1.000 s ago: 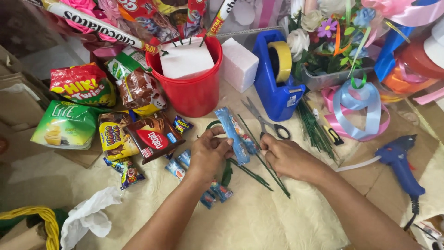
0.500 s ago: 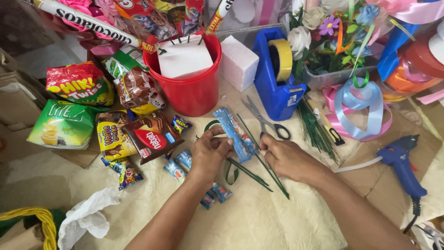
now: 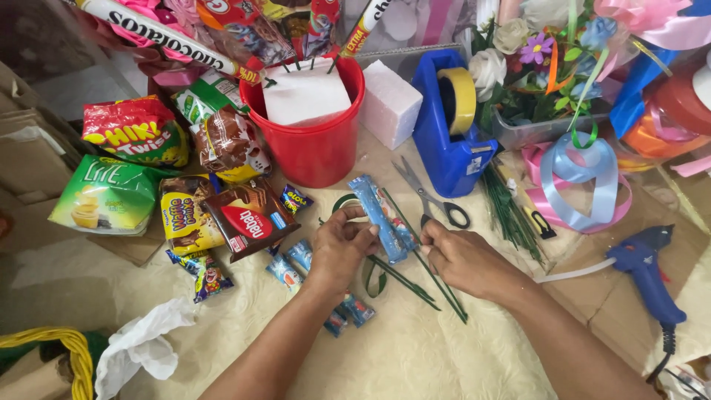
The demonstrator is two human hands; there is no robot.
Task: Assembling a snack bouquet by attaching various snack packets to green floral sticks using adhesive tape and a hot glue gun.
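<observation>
Dozens of craft bits and snacks crowd my worktop (image 3: pixel 415 355), which is covered in a cream patterned cloth. A red bucket (image 3: pixel 315 144) stands at the back with a white foam block (image 3: pixel 391 102) and a blue tape dispenser (image 3: pixel 452 133) to its right, scissors (image 3: pixel 433 196) lying just in front of the dispenser. Snack packets (image 3: pixel 185 192) pile up on the left, and a blue glue gun (image 3: pixel 652 270) rests at the right edge near pink and blue ribbon (image 3: pixel 578 185).

My left hand (image 3: pixel 341 248) is curled, fingers pinching the lower end of a long blue wrapped candy bar (image 3: pixel 381 215) that tilts up and away from me. My right hand (image 3: pixel 459 255) is closed, fingertips pressed around thin green floral sticks (image 3: pixel 415 285) right beside the bar's lower end. Both forearms reach in from the bottom edge, the hands nearly touching.
</observation>
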